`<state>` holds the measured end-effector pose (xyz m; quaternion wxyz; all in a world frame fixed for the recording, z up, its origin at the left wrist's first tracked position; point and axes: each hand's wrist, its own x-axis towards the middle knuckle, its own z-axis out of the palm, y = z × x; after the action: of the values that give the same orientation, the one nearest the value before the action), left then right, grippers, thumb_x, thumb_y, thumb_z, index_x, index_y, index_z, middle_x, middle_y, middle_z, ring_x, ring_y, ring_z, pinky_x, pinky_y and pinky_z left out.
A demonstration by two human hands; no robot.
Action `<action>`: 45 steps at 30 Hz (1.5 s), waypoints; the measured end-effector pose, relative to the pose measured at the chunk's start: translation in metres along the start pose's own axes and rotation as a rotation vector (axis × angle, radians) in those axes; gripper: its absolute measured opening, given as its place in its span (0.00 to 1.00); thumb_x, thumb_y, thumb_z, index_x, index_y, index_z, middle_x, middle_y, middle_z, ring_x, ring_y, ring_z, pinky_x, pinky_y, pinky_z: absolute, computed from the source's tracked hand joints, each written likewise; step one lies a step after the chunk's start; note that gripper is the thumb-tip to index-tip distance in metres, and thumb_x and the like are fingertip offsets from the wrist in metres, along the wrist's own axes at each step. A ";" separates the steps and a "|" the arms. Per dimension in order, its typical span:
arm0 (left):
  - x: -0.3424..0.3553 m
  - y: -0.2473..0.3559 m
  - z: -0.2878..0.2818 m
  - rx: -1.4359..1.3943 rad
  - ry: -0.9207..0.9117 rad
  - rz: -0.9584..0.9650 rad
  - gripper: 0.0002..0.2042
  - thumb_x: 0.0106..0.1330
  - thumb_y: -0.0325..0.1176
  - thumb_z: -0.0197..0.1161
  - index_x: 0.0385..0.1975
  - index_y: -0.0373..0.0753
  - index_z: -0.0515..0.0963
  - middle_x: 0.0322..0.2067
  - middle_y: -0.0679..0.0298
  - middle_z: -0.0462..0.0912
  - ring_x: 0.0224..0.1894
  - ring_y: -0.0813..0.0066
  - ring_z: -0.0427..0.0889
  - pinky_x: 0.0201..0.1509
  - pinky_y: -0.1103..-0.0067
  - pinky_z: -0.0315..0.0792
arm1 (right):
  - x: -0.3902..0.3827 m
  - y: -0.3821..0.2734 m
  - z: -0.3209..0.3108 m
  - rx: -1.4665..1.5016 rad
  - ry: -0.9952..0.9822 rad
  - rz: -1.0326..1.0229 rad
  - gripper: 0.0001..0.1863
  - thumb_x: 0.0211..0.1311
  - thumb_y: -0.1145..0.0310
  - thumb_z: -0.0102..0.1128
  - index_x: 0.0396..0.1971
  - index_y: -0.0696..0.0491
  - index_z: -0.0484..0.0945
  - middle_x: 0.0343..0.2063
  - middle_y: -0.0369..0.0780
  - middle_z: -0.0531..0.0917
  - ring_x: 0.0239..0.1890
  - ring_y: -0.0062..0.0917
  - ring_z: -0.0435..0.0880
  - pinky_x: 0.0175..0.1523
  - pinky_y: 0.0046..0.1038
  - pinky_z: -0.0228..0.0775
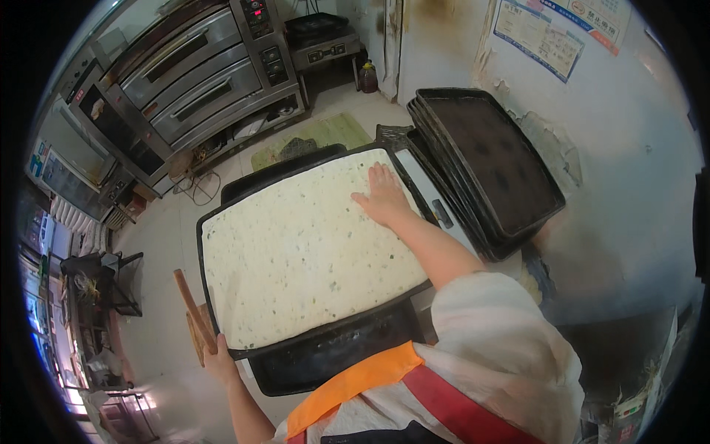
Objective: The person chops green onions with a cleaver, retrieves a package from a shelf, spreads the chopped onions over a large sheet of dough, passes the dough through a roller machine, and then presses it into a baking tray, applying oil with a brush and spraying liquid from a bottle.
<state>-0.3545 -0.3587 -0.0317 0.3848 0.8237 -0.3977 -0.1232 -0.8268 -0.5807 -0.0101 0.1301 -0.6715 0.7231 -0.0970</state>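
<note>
Palm down, the right grip (384, 198) lay open on the dough sheet (310, 244)!

And there it was, fingers spread, over the far right part of that pale, green-flecked sheet, which filled the black tray (206, 288)! Down at the near left corner sat the left grip (219, 362), beside a wooden tool (190, 300); what it had closed on, I could not tell. Right of the dough rose the tray stack (503, 163). Beyond, printed notices (540, 37), one blue-bordered, hung on the wall (621, 133), and red digits glowed on the oven's display (257, 10)!
</note>
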 end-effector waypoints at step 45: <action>-0.011 -0.013 0.025 -1.064 -0.140 -0.436 0.17 0.58 0.31 0.69 0.44 0.31 0.74 0.32 0.65 0.79 0.36 0.76 0.78 0.38 0.78 0.71 | -0.140 -0.278 0.107 0.069 -0.116 -1.280 0.45 0.61 0.45 0.55 0.65 0.67 0.58 0.68 0.54 0.59 0.73 0.44 0.51 0.75 0.45 0.38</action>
<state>-0.3674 -0.3589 -0.0591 0.6845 0.5698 -0.1266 -0.4369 -0.5210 -0.4594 -0.0156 0.1070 -0.9697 0.1675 -0.1421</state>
